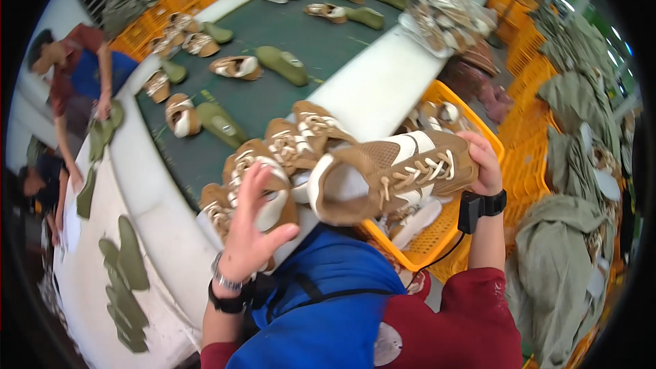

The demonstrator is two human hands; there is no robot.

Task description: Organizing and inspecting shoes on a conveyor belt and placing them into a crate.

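My right hand [484,164] grips a brown and white lace-up sneaker [396,171] by its toe. The shoe lies sideways in front of me, its opening toward the left and its pale laces tied. My left hand [251,240] is raised with fingers and thumb spread, apart from that sneaker and holding nothing. Behind the left hand, several matching sneakers [294,145] stand bunched on the near edge of the table. Under the held shoe, a yellow crate [447,236] contains more sneakers, partly hidden by my right hand and the shoe.
On the dark green belt [273,27] lie sneakers and green insoles [281,65]. A white ledge [369,85] runs along it. Green insoles [126,301] rest on the left table, near a co-worker [75,68]. Yellow crates [536,109] draped with green cloth [557,253] stand at right.
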